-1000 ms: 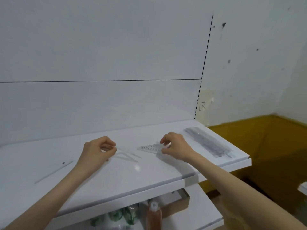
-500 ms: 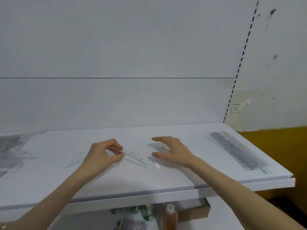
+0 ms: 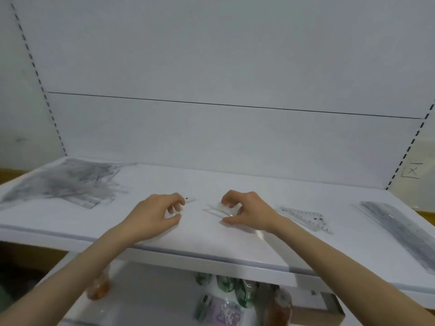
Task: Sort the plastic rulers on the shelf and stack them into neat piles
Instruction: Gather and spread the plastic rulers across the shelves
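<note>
Since half a second ago, when the right hand hung spread above the shelf, its fingers have curled down, and fingertips and thumb now close round a clear ruler lying flat at mid-shelf. The left hand was then pinching a thin ruler in plain sight. Now its fingers are curled with the thumb down on the shelf and only the ruler's tip pokes out beyond them, so whether it grips the piece or merely covers it I cannot tell. The view has also swung left, bringing a heap of tangled rulers into sight at the shelf's left end. The sorting therefore looks well short of done, with each hand likely busy on one more piece for the piles. By count there are two hands, two single rulers at them and one unsorted heap, its pieces too overlapped to number. There are also two sorted piles to the right: the dotted triangles just beyond the right wrist, and the long straights at the far right end, well apart from the heap.
</note>
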